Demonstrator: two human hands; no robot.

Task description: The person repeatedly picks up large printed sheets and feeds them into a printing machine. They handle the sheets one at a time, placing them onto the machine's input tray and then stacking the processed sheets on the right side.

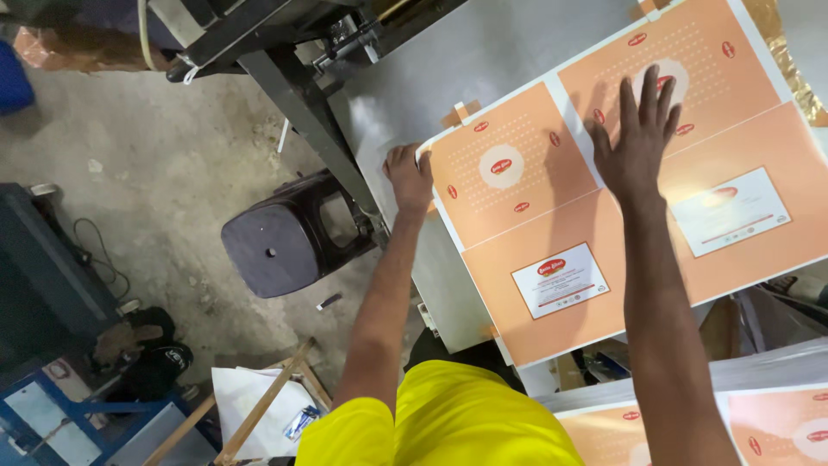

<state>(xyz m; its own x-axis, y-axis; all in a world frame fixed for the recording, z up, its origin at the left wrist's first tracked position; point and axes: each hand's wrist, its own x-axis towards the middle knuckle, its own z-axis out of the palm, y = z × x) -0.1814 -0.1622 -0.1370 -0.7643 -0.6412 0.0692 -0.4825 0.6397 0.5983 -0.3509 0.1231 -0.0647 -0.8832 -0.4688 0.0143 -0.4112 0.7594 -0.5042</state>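
A large orange printed sheet with white ovals and white label panels lies on a grey metal table. My left hand grips the sheet's left edge near its corner, fingers curled over it. My right hand lies flat on the sheet's upper part, fingers spread, palm down. A yellow shirt shows at the bottom of the view.
A dark plastic stool stands on the concrete floor left of the table. Dark machine framing runs along the table's left side. More orange printed sheets lie at the lower right. Blue equipment and cables sit at the far left.
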